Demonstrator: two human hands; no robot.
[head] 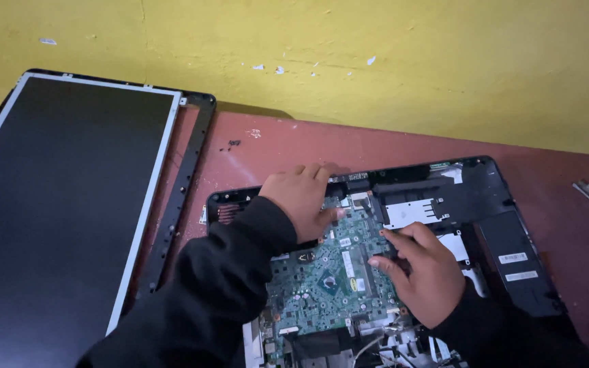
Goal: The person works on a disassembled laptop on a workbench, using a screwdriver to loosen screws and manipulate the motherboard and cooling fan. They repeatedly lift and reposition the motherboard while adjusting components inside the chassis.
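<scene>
Pressing down with both hands on the green printed circuit board (332, 272) seated in the open black plastic laptop base (499, 225). Left hand (301, 201) lying flat, fingers together, over the board's upper left corner near the case's rear edge. Right hand (420, 269) curled at the board's right edge, fingertips touching it beside a small memory slot (359, 269); pinching or merely pressing, cannot tell. Best handled by the edges only, with even pressure and no flexing, keeping clear of the loose white cables (376, 344) at the bottom. Lying on a reddish-brown counter (274, 146) against a chipped yellow wall (376, 61). Resting well to the left, 1 detached dark flat display panel (63, 204) in its black bezel.
</scene>
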